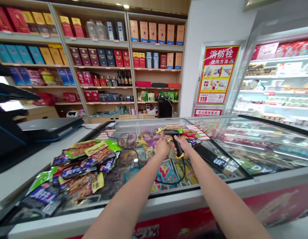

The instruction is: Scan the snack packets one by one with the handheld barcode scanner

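Observation:
My right hand (183,145) is wrapped round the grip of a black and yellow barcode scanner (178,147), whose head points left over the glass. Close beside it, my left hand (163,147) reaches among the snack packets (150,136) on the freezer's glass top; its fingertips are hidden, and I cannot see whether they hold a packet. A black cable (180,179) loops from the scanner's base across the glass. To the left lies a heap of shiny snack packets (86,162) in purple, green and yellow.
Frozen goods show beneath the glass lid (114,189) of the chest freezer. A flat black device (51,127) stands on the white counter at left. Behind are shelves of boxed bottles (99,58); a lit display fridge (275,79) is at right.

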`<state>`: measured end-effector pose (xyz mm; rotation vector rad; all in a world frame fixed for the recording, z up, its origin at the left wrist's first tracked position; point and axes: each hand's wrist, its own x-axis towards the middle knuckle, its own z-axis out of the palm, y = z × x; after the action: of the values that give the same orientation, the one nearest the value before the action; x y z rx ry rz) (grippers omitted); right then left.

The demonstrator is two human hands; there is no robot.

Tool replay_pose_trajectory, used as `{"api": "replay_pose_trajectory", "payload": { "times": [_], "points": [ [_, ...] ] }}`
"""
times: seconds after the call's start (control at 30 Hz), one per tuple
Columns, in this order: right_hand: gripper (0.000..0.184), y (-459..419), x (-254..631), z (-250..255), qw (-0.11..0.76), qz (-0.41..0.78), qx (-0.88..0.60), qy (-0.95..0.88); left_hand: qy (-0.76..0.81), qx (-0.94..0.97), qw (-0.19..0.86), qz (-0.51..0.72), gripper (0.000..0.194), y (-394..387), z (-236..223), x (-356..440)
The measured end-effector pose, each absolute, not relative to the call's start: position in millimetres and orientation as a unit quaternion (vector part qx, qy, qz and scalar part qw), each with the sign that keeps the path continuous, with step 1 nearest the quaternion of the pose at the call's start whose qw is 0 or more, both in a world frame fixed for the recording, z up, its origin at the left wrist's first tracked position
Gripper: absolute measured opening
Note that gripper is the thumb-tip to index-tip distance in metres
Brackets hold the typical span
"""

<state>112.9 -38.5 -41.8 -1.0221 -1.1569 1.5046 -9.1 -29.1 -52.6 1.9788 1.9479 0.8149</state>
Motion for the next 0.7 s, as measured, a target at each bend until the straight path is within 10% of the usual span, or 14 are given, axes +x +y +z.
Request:
{"api": "replay_pose_trajectory", "payload": {
  "times": [0.7],
  "points": [
    [0.041,-38.3,157.2,-45.4,0.484,0.596,-0.383,-0.514,0.656,0.676,0.201,0.27,0.008,-29.9,-58.8,37.5]
  ]
}}
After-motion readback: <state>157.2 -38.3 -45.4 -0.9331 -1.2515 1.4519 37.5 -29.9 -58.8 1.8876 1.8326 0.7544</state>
